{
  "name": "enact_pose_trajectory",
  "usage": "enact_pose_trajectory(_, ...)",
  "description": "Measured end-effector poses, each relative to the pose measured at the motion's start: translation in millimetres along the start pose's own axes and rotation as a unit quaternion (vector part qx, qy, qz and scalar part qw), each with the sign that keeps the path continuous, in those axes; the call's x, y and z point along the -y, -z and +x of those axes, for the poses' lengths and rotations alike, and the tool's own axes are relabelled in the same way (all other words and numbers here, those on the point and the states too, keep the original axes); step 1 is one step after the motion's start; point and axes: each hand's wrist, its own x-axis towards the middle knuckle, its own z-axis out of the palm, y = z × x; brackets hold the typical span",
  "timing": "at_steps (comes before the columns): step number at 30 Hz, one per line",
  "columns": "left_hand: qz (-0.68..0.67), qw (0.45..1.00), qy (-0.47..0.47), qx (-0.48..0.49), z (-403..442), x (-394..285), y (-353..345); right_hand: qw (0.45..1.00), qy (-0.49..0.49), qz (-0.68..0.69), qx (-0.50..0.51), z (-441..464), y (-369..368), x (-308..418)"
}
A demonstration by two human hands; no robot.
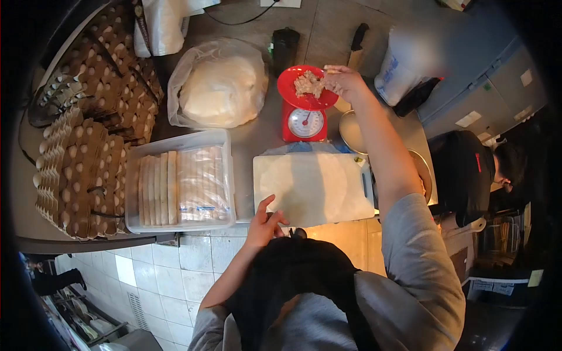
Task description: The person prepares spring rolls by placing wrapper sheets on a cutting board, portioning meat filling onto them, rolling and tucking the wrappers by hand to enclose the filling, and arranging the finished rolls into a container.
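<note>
My right hand reaches over the right rim of a red weighing pan, its fingers closed. What they hold is too small to make out; something pale shows by the fingertips. A pale minced mixture lies in the pan, which sits on a red dial scale. Fingers apart, my left hand is at the front left corner of a white cutting board. A thin, pale round sheet seems to cover much of the board.
Left of the board stands a clear plastic tub of pale flat packs. Behind it is a bag of dough, with egg trays farther left. A knife and a bowl are near my right arm; another person stands right.
</note>
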Motion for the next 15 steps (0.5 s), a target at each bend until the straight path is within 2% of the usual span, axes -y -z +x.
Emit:
enact_pose_trajectory(3, -0.006, 0.999, 0.010, 0.044, 8.5, -8.6, -9.7, 0.984, -0.017, 0.178, 0.024, -26.4, 27.4, 7.9)
enact_pose_trajectory(8, -0.010, 0.996, 0.033, 0.088, 17.4, -19.1, -20.7, 0.965, 0.042, 0.247, 0.073, -119.7, 120.2, 14.3)
enact_pose_trajectory(10, -0.004, 0.995, 0.042, 0.091, 18.2, -22.1, -22.1, 0.970, 0.096, 0.224, -0.025, -177.3, 147.0, 11.8)
enact_pose_trajectory(12, 0.004, 0.994, 0.050, 0.093, 19.6, -22.6, -23.0, 0.977, 0.124, 0.168, -0.040, -211.3, 204.6, -20.1)
enact_pose_trajectory(13, 0.005, 0.994, 0.054, 0.094, 20.4, -21.7, -23.3, 0.990, 0.118, 0.017, -0.074, -226.8, 225.5, -36.4)
enact_pose_trajectory(14, 0.008, 0.994, 0.057, 0.096, 20.9, -20.3, -23.0, 0.979, 0.109, -0.133, -0.107, -240.6, 237.0, -50.2)
enact_pose_trajectory(15, 0.010, 0.993, 0.061, 0.098, 21.2, -19.2, -22.9, 0.968, 0.082, -0.204, -0.120, -250.8, 236.4, -59.2)
